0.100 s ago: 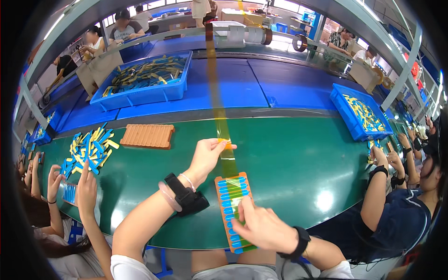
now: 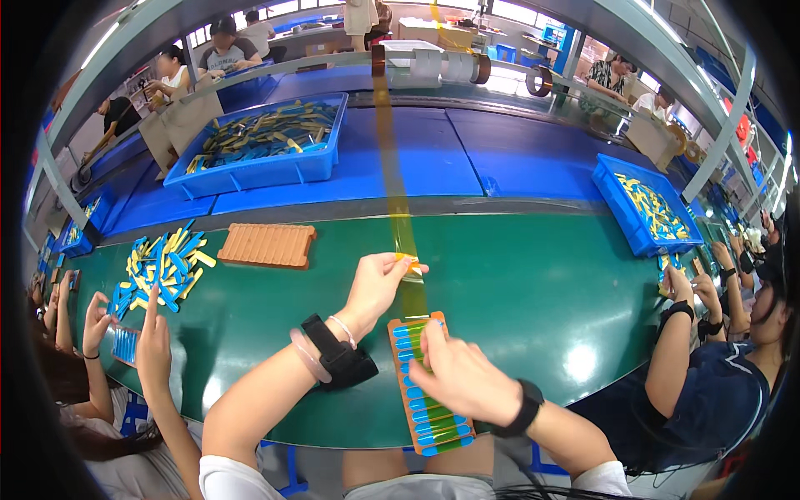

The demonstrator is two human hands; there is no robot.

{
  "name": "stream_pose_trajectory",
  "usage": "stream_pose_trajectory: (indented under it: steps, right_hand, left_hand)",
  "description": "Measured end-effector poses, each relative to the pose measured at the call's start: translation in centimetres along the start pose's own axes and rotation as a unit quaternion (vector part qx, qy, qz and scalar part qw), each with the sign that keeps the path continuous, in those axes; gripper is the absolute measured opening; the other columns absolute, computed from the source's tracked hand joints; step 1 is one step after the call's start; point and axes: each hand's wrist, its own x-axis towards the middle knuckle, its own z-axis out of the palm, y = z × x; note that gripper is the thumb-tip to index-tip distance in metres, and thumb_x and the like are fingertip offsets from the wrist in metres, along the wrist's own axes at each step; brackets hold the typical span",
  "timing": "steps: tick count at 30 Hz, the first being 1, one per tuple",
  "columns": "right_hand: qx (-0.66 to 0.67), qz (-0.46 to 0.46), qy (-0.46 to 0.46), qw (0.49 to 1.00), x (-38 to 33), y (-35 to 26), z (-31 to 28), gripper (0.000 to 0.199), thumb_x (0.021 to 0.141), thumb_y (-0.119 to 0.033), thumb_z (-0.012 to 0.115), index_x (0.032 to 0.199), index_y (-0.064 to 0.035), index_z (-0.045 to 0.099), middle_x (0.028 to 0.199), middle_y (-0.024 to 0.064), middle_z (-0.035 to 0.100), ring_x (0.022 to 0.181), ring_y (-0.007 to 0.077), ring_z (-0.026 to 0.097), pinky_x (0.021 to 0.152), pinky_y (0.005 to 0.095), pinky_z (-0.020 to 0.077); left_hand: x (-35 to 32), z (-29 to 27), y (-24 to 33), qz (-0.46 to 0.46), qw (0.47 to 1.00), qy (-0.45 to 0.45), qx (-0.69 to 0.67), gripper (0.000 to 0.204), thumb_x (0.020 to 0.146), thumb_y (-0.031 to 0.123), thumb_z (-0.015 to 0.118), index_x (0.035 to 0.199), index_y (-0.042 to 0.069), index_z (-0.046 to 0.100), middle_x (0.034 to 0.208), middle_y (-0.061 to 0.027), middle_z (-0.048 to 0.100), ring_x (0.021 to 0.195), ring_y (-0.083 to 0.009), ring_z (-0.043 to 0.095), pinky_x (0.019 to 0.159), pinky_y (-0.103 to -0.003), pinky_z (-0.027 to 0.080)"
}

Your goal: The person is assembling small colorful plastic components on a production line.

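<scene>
An orange-brown grooved tray (image 2: 398, 379) lies near the table's front edge, with short blue strips (image 2: 433, 427) across its grooves. Translucent yellow tape (image 2: 385, 142) runs down from a roll at the back and along the tray over the strips. Just beyond the tray's far end, my left hand (image 2: 377, 287) is closed, pinching the tape, with a bright orange patch at its fingertips. My right hand (image 2: 467, 379) is over the tray's far half, index finger pressed on the tape near the far end, thumb apart, other fingers curled. It hides part of the strips.
Another grooved tray (image 2: 267, 245) lies to the far left, beside a heap of blue and yellow strips (image 2: 171, 262). Blue bins (image 2: 250, 175) of strips stand at the back left and right. Tape rolls (image 2: 482, 68) hang on a rail. Co-workers' hands (image 2: 154, 342) work at both sides.
My right hand has slid away from me along the tape toward the tray's far end. My left hand keeps its pinch, moving very slightly. The whole view has shifted a little.
</scene>
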Motion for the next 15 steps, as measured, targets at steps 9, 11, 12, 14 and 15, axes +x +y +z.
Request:
stream_pose_trajectory:
  steps: [9, 11, 12, 14, 15]
  right_hand:
    - [-0.032, 0.036, 0.055, 0.997, 6.6, 1.4, -1.4, 0.026, 0.076, -0.017, 0.047, 0.084, 0.0046, 0.035, 0.077, 0.0253, 0.054, 0.073, 0.0412, 0.053, 0.065, 0.0451, 0.0434]
    - [-0.05, 0.084, 0.053, 0.994, 5.7, 2.3, -2.4, 0.028, 0.076, -0.019, 0.048, 0.084, 0.0037, 0.036, 0.081, 0.0244, 0.054, 0.077, 0.0402, 0.054, 0.067, 0.0428, 0.0423]
    - [-0.07, 0.08, 0.062, 0.992, 4.9, 3.0, -2.7, 0.029, 0.076, -0.018, 0.049, 0.087, 0.0048, 0.035, 0.082, 0.0256, 0.053, 0.077, 0.0407, 0.053, 0.068, 0.0441, 0.043]
    - [-0.067, 0.094, 0.06, 0.991, 3.2, 4.1, -3.4, 0.029, 0.076, -0.016, 0.05, 0.09, 0.005, 0.035, 0.086, 0.0256, 0.052, 0.079, 0.0408, 0.052, 0.07, 0.0449, 0.0432]
    - [-0.045, 0.111, 0.051, 0.991, 2.6, 4.5, -4.0, 0.029, 0.076, -0.016, 0.05, 0.091, 0.004, 0.036, 0.088, 0.0245, 0.051, 0.081, 0.0405, 0.052, 0.071, 0.0444, 0.0426]
  left_hand:
    - [-0.3, -0.6, -1.3, -0.001, 0.996, 0.019, 0.092, 0.025, 0.087, 0.019, 0.045, 0.088, -0.005, 0.055, 0.077, -0.0074, 0.06, 0.074, -0.0088, 0.054, 0.07, -0.026, 0.044]
    - [-0.4, -1.0, -0.1, 0.026, 0.966, 0.038, 0.254, 0.034, 0.085, 0.026, 0.045, 0.088, -0.006, 0.054, 0.082, -0.0181, 0.06, 0.075, -0.0235, 0.058, 0.067, -0.03, 0.044]
    - [-0.8, -0.7, -0.4, 0.029, 0.928, 0.086, 0.362, 0.045, 0.085, 0.037, 0.042, 0.088, -0.006, 0.054, 0.106, -0.0309, 0.048, 0.106, -0.0366, 0.043, 0.084, -0.038, 0.037]
    - [-1.5, -0.9, -0.9, 0.056, 0.905, 0.121, 0.405, 0.049, 0.085, 0.041, 0.04, 0.088, -0.006, 0.055, 0.115, -0.0344, 0.035, 0.115, -0.0394, 0.027, 0.09, -0.043, 0.029]
    - [-1.7, -1.0, -0.4, 0.088, 0.876, 0.16, 0.446, 0.054, 0.084, 0.045, 0.039, 0.087, -0.006, 0.056, 0.124, -0.0379, 0.023, 0.124, -0.0422, 0.011, 0.096, -0.048, 0.021]
